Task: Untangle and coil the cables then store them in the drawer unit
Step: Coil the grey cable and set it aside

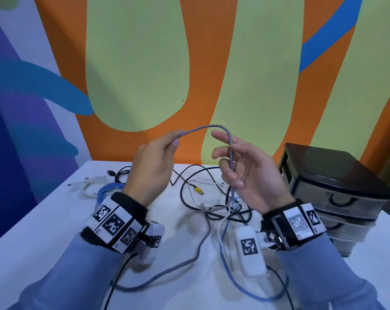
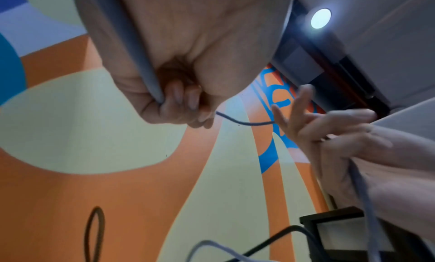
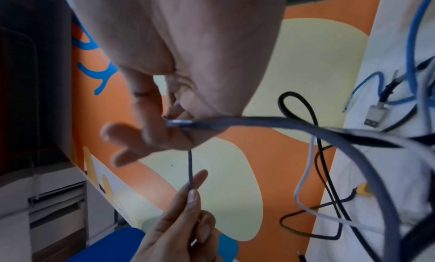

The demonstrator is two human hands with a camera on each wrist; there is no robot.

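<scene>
Blue-sleeved forearms rise over a white table point(image 1: 55, 220) as the left hand point(image 1: 151, 168) pinches a grey cable point(image 1: 203, 128) and the right hand point(image 1: 245, 173) grips its other run, fingers partly spread — an arch held above the tangle point(image 1: 212, 198). Coiling appears just begun (drawer unit point(image 1: 330, 193) sits shut at right); next, likely, drawing slack free and laying the first loop.

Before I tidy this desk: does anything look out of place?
Yes: black, white and blue cables lie knotted in a tangle on the table, beside the closed drawer unit. Both hands hold a grey cable.
</scene>
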